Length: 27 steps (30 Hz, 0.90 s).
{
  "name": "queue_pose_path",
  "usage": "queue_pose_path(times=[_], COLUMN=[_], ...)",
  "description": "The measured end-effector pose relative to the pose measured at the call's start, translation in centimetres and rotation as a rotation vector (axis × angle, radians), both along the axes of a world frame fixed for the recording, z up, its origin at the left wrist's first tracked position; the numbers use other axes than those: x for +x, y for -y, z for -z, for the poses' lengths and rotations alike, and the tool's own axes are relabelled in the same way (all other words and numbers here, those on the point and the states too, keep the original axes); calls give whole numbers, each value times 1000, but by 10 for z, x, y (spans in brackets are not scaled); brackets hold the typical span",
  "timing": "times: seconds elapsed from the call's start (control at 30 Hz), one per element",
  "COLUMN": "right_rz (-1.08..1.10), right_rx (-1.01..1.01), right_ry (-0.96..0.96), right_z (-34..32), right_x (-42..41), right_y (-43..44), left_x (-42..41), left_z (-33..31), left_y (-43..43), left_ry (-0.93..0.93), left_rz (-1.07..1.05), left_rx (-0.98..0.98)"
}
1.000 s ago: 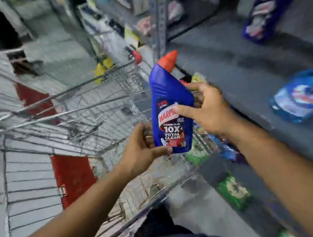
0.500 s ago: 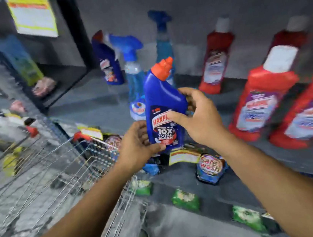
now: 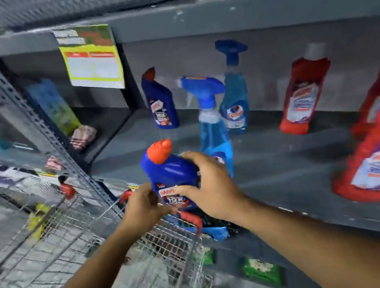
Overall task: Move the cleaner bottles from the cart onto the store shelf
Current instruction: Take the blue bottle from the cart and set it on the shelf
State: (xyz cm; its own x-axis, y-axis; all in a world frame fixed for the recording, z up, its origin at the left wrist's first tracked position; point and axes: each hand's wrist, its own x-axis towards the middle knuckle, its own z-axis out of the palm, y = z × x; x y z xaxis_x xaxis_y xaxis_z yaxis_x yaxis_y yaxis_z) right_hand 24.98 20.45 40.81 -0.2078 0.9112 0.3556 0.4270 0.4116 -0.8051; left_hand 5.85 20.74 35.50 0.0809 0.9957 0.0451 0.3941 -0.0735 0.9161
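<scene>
A blue cleaner bottle (image 3: 170, 168) with an orange cap is held in both hands at the front edge of the grey store shelf (image 3: 283, 163). My left hand (image 3: 143, 206) grips its lower label from the left. My right hand (image 3: 210, 184) wraps its body from the right. The bottle leans left, above the wire cart (image 3: 82, 250). A matching blue bottle (image 3: 160, 101) stands at the back left of the shelf.
Two blue spray bottles (image 3: 213, 126) (image 3: 233, 89) stand mid-shelf just behind the held bottle. Red cleaner bottles (image 3: 303, 95) (image 3: 377, 162) fill the right side. A yellow price tag (image 3: 92, 60) hangs from the shelf above. A perforated steel upright (image 3: 22, 105) rises at left.
The view swung from the cart to the shelf. Both hands carried the blue bottle up and forward to the shelf's front edge, and it now tilts left.
</scene>
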Motion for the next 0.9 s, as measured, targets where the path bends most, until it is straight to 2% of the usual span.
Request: queue_pose_path(times=[0.3,0.47,0.53,0.63,0.73,0.83,0.9], right_rz=[156,266,260,241,287,257,275], right_rx=[-73,-55,-54,-164,-260,-298,-298], right_ry=[73,44,49,27,109,221,240], right_z=[2,13,15,25,47,62,62], right_x=[-92,-92,-92,-86,-75,-77,-85], right_y=[-83,-94,-94,-86,-77,-73,-78], left_x=[-76,-71,-71,-71,-70,-69,-74], left_z=[3,9,12,21,30,33,33], left_y=[-105,-125,-126,-114,-93,-81,-81], left_ry=[-281,-213,-115,-4,-50,-186,-197], left_rz=[-36,41,80,80,19,30,10], left_rx=[-35,-31,-56,-42,28,94,95])
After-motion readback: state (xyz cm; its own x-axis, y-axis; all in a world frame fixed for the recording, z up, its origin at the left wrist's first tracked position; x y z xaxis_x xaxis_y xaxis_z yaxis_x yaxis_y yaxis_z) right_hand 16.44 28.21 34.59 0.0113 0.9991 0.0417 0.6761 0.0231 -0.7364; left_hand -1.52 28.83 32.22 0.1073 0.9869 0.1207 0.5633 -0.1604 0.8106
